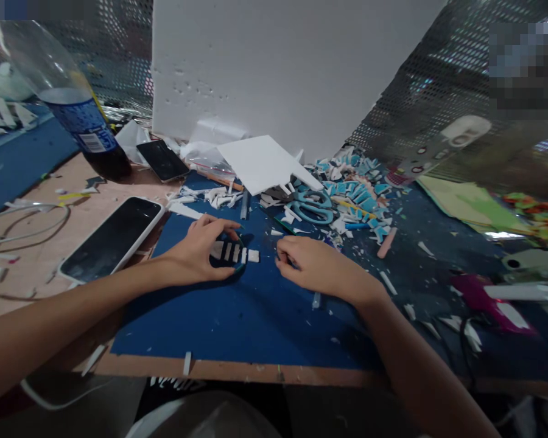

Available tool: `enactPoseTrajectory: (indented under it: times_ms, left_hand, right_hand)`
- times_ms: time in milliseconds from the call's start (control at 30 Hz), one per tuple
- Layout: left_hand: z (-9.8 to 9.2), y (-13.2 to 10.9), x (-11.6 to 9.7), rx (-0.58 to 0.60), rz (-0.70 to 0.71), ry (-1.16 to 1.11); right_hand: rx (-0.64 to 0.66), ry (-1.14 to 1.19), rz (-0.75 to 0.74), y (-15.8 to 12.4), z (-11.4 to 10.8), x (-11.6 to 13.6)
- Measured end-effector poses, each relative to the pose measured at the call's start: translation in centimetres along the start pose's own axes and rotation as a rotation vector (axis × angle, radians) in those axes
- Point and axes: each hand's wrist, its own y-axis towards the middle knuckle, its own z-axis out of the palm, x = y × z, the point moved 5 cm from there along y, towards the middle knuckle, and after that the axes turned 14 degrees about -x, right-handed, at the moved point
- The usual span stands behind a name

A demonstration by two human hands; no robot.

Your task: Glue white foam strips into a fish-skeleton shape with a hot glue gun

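Note:
On a blue mat (237, 322), a row of small white foam pieces (235, 253) lies in front of me. My left hand (205, 249) is curved around this row, thumb and fingers apart, fingertips close to the pieces at either side. A separate square white foam piece (254, 256) sits at the right end of the row. Just right of it, my right hand (308, 261) has its fingers curled in and pressed together. What they pinch, if anything, is hidden. Blue-handled scissors (313, 207) lie beyond my right hand.
A white-framed phone (114, 237) and a cola bottle (84, 131) stand at left, with a dark phone (162, 159) behind. A white foam board (256, 161) leans over a scrap pile (356, 182). At right lies a magenta tool (493, 304) with a cord.

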Motion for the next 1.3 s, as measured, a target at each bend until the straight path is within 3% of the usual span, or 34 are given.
enactPoseTrajectory:
  times_ms: [200, 300, 400, 500, 567, 633, 867, 1067, 1300]
  left_hand:
    - [0.0, 0.0, 0.1, -0.004, 0.011, -0.006]
    - [0.0, -0.1, 0.2, -0.008, 0.011, -0.008]
    - [0.1, -0.1, 0.4, -0.021, 0.019, -0.013]
    - [0.0, -0.2, 0.4, -0.034, 0.038, -0.02]
    - [0.0, -0.2, 0.4, -0.044, 0.053, -0.019]
    - [-0.1, -0.3, 0.3, -0.052, 0.07, -0.015]
    - [-0.1, -0.2, 0.0, -0.027, 0.06, -0.025]
    - [-0.1, -0.2, -0.1, -0.022, 0.064, -0.024]
    - [0.0, -0.2, 0.0, -0.043, 0.073, -0.012]
  right_hand:
    - [0.038, -0.045, 0.109, -1.0, -1.1, -0.8]
    - [-0.009, -0.092, 0.187, -0.9, -1.8, -0.8]
    - [-0.127, -0.135, 0.223, -0.8, -2.5, -0.2]
    - [-0.346, -0.098, 0.239, -1.3, -2.7, 1.0]
    - [-0.471, -0.04, 0.219, -2.1, -2.1, 2.3]
    - [-0.515, 0.012, 0.179, -3.2, -1.0, 3.7]
    - [-0.37, 0.048, 0.069, -5.1, 3.3, 7.6]
    - [-0.315, 0.052, 0.131, -4.0, 5.2, 7.1]
    - [-0.212, 0.092, 0.172, -3.4, 5.7, 6.2]
